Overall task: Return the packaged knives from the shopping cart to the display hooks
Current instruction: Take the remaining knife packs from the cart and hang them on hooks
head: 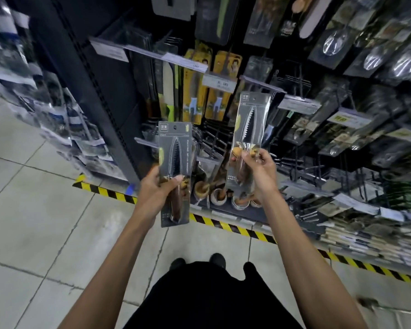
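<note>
Fingers (176, 180) of the left hand (156, 189) pinch the lower part of a packaged knife (175, 150), held upright in front of the display hooks (211, 138). The right hand (259, 173) grips a second packaged knife (250, 119) higher up, slightly tilted. Each grey card carries a serrated blade, tip up, and a brown wooden handle under clear plastic.

Yellow-black hazard tape (244, 231) along tiled floor (33, 222).

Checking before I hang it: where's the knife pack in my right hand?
Head view, right of centre: the right hand grips the knife pack low down, roughly upright before the display hooks, right of the yellow packages.
</note>
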